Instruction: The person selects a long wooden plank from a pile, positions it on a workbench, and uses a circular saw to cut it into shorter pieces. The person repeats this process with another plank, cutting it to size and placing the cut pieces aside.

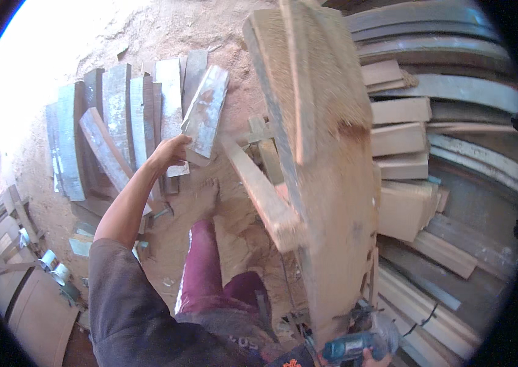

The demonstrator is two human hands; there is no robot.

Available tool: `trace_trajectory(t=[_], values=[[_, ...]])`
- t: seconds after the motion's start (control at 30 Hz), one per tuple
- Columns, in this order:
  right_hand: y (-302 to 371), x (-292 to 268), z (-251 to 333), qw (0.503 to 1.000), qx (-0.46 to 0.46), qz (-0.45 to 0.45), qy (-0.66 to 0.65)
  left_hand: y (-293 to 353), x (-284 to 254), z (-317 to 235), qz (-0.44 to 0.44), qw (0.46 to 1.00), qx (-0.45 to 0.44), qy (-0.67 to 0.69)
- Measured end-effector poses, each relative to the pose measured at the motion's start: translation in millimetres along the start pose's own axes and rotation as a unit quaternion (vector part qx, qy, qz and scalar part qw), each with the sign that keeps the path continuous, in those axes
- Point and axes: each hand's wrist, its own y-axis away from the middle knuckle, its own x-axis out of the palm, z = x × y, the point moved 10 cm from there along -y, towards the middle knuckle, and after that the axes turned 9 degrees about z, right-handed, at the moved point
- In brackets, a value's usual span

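A view from the head looks straight down on a dusty woodworking yard with sandy ground. The person's left hand (170, 153) reaches forward and out to the left, its fingers closed around the near end of a short grey plank (205, 113). The plank is tilted, its far end pointing up and away, and it hangs just above the right edge of a row of weathered boards (115, 119) laid side by side on the sand. One more board lies slantwise across that row, just left of the hand.

At the bottom edge of the view, the right hand (374, 359) grips a blue power tool (347, 348); only the fingertips show, so how firmly they wrap it is hard to tell, though they seem closed on its body. The tool sits at the near end of a long, sawdust-covered workbench (326, 165) that runs up the middle of the view. A thick timber beam (259, 189) leans against the bench's left side.

To the right of the bench, pale cut blocks and long planks lie in a stack (412, 159). The person's leg in maroon trousers (201, 269) stands between the bench and the boards, a bare foot on the sand.
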Motion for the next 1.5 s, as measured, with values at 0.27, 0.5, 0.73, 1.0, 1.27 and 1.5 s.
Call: trace_trajectory(t=[0.27,0.5,0.73,1.0,1.27,1.5], values=[[-2,15,-24,0.991,0.024,-0.056,-0.119,274,39,63,-0.058,0.998,0.032,0.006],[18,47,-41,0.964,-0.004,0.003,-0.267,492,170,137,-0.084,0.977,0.153,0.119],[22,55,-50,0.946,-0.101,-0.006,-0.306,600,263,137,-0.069,0.95,0.294,0.078],[19,60,-53,0.916,-0.167,-0.036,-0.364,553,342,101,0.148,0.94,0.298,0.079],[27,77,-46,0.902,-0.122,-0.043,-0.411,417,362,146,0.157,0.96,0.122,0.196],[22,81,-36,0.917,-0.078,-0.052,-0.387,383,372,95,0.056,0.985,0.145,0.076]])
